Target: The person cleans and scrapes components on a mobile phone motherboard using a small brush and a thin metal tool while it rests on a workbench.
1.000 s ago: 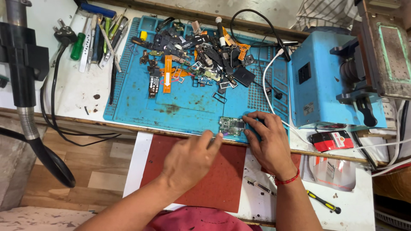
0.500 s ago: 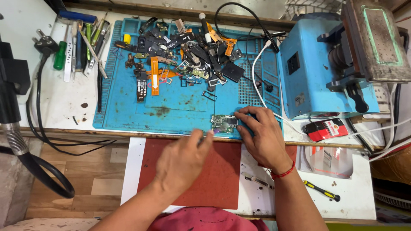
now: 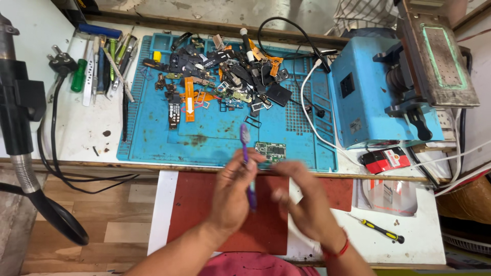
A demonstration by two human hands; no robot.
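Head view: left hand [image 3: 232, 197] fingers grip one purple toothbrush [image 3: 247, 166]; right hand [image 3: 302, 202] blurred, loosely open.

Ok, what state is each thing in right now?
Left hand: grip closed on purple toothbrush, bristles up.
Right hand: blurred, empty, fingers spread.
Circuit board: flat on blue mat, untouched.
Yellow-handled screwdriver: lying flat.
Black plug: unplugged.

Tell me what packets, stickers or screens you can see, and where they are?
Red and black packet: flat, lying right of the blue mat, below the blue machine.
Clear plastic bag: flat, just below that packet.
Small pale sticker: on the blue machine's front, near its bottom.
No screens show.
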